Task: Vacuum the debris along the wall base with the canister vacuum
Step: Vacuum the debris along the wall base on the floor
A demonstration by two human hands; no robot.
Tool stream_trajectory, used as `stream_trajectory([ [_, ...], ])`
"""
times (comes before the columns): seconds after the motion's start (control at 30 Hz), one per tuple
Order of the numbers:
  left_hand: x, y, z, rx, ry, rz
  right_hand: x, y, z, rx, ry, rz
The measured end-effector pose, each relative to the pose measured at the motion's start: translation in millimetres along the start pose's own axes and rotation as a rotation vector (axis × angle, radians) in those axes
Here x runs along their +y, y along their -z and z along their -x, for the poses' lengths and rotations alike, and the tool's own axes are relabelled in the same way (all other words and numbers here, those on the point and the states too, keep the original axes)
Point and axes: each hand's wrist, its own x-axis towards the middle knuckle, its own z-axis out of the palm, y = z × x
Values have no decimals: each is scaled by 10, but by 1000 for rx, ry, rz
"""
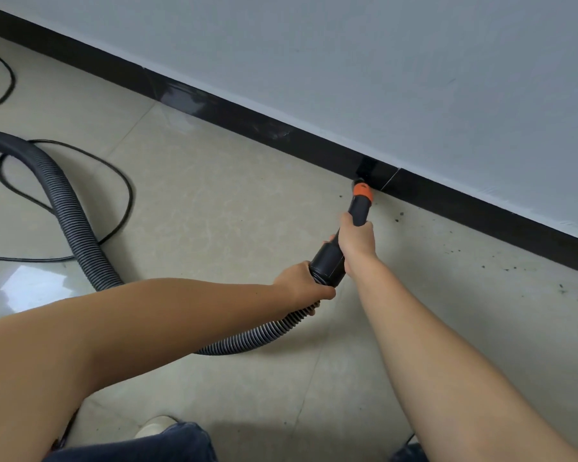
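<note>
With the right hand [357,240] gripping the nozzle [360,201] and the left hand [301,281] clasping the hose [77,225], debris [397,217] lies rightward along the baseboard [481,208].

The nozzle [361,191] touches the far baseboard [281,135]; debris [514,261] lies right, the hose [77,221] and cable [114,181] left.

At your ten o'clock the hose [77,225] looks like ribbed grey plastic, matt. The nozzle [359,208] at your one o'clock is smooth black plastic with an orange collar, and its cuff [327,261] has a slight sheen. The floor tiles [214,201] are glossy, polished and pale. The baseboard [314,141] is shiny black; the wall [381,61] above is matt paint. Your trousers [167,445] at six o'clock look like denim.
</note>
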Motion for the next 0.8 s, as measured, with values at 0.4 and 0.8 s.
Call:
stream_trajectory([
  [0.4, 11, -246, 83, -52, -27, -48, 71, 338, 107, 10, -40, -24],
  [0.8, -465, -233, 415, -42, 0, -150, 519, 251, 496, -48, -18, -43],
])
